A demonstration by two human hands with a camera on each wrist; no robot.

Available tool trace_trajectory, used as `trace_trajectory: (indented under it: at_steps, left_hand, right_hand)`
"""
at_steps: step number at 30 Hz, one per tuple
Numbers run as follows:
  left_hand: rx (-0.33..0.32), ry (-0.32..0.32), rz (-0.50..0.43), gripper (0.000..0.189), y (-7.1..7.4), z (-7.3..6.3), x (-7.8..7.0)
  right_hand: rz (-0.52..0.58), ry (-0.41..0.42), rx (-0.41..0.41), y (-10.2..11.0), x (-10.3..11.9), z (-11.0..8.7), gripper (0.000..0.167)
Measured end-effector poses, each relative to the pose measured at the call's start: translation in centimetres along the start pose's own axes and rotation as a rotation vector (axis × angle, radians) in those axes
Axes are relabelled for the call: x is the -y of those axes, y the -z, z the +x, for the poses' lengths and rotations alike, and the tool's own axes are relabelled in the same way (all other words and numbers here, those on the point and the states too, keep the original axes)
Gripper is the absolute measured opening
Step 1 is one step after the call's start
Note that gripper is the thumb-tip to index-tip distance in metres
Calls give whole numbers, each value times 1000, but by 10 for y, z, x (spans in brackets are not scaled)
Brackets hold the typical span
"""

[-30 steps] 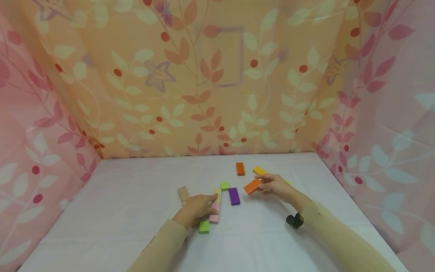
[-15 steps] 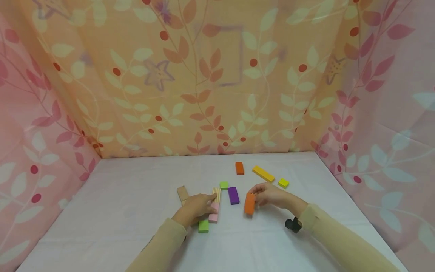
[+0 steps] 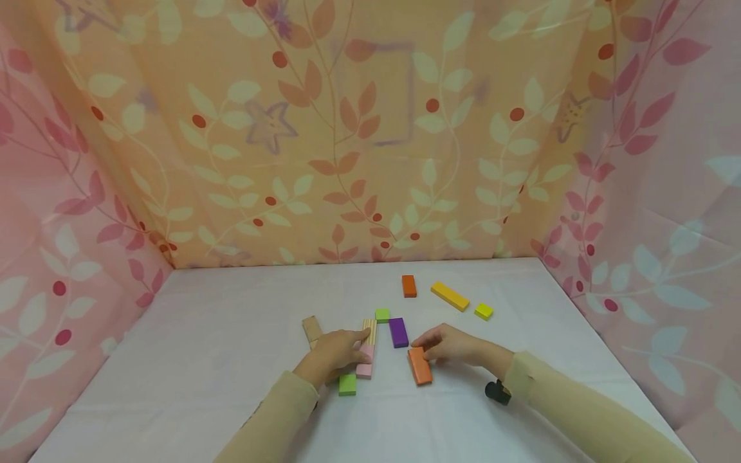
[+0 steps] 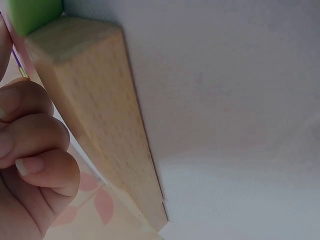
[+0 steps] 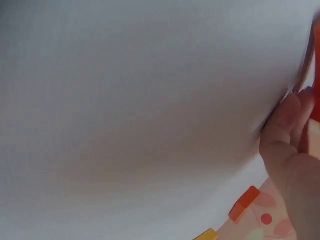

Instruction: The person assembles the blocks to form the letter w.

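In the head view, my left hand (image 3: pixel 330 354) lies over a row of blocks. Its straight index finger touches a striped wooden block (image 3: pixel 372 338), and the thumb is by a pink block (image 3: pixel 363 371). The left wrist view shows other fingers (image 4: pixel 37 132) curled beside a plain wooden block (image 4: pixel 100 100), holding nothing visible. A light green block (image 3: pixel 347 384) sits just below this hand. To the right, my right hand (image 3: pixel 454 344) pinches an orange block (image 3: pixel 419 368) by its far end, close to the cloth; whether the block touches the cloth I cannot tell.
A purple block (image 3: pixel 398 332) and a small green block (image 3: pixel 382 316) lie between the hands. Farther back are a darker orange block (image 3: pixel 409 286), a long yellow block (image 3: pixel 449 296) and a small yellow block (image 3: pixel 483 311). Patterned curtains (image 3: pixel 347 161) border the white-covered table (image 3: pixel 231 308).
My right hand has brought the orange block toward me and lowered it, turning it lengthwise. The yellow blocks, earlier partly covered by that hand, now show. My left hand stays in place.
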State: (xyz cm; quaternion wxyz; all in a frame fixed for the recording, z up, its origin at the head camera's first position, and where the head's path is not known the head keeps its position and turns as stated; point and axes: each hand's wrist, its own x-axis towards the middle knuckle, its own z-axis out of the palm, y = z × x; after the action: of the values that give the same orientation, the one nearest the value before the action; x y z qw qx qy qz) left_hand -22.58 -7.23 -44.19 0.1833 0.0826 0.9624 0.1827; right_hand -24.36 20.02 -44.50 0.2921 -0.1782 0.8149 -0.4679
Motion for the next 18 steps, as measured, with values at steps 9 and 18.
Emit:
trace_trajectory:
  at_steps: [9, 18]
  left_hand:
    - [-7, -6, -1, 66, 0, -2, 0]
    - [-11, -47, -1, 66, 2, -2, 1]
  right_hand:
    - [-327, 77, -89, -12, 0, -18, 53]
    - [-530, 193, -45, -23, 0, -24, 58]
